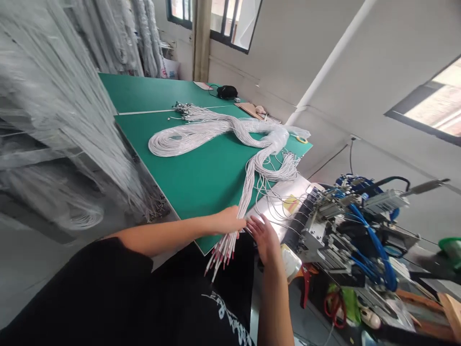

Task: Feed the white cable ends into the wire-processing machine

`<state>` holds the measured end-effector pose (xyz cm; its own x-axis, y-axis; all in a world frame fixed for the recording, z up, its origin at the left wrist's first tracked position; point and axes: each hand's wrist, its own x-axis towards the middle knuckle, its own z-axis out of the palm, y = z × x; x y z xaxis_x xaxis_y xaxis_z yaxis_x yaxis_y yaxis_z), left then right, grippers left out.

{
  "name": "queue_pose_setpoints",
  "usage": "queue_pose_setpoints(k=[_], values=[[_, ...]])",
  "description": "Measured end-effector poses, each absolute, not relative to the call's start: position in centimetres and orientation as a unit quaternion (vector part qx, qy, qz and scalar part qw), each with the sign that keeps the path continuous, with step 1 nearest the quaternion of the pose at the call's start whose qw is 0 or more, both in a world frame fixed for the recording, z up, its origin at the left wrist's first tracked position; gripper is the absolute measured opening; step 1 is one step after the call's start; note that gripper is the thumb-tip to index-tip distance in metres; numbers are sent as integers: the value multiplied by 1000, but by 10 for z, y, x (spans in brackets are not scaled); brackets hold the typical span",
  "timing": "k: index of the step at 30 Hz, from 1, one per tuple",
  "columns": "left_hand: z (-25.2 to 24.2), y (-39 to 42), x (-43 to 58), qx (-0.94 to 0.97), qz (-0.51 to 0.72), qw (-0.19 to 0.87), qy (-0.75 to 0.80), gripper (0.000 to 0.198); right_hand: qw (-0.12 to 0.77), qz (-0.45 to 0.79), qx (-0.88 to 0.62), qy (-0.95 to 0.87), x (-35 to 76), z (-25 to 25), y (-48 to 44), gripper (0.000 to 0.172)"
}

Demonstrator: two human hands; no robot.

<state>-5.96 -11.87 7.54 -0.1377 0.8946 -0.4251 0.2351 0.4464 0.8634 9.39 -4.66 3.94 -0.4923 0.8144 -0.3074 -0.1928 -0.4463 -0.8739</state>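
Note:
My left hand [229, 220] is wrapped round a bundle of white cables [248, 185] near the green table's front corner. Below that fist the cable ends [221, 254] fan out, several tipped in red or pink. Close beside the bundle is my right hand [265, 238], its fingers stretched out and slightly bent, with nothing I can make out in them. From the bundle the cables run up over the table and curl into a loop at its right side. Some thin loose strands [268, 192] hang across a white surface [277, 192] towards a machine.
The green table [190, 182] bears a long coiled cable bundle [173, 142], clear plastic wrap [279, 137], yellow-handled scissors [301, 140] and a black pouch [227, 92]. A machine with blue hoses [374, 240] stands right, above red-handled scissors [334, 307]. Wrapped cables [68, 96] hang left.

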Motion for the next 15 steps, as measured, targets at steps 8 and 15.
queue_pose_setpoints(k=[8, 15], values=[[99, -128, -38, 690, 122, 632, 332, 39, 246, 928, -211, -185, 96, 44, -21, 23], [67, -64, -64, 846, 203, 7, 493, 67, 317, 760, -352, -446, 152, 54, -60, 26]])
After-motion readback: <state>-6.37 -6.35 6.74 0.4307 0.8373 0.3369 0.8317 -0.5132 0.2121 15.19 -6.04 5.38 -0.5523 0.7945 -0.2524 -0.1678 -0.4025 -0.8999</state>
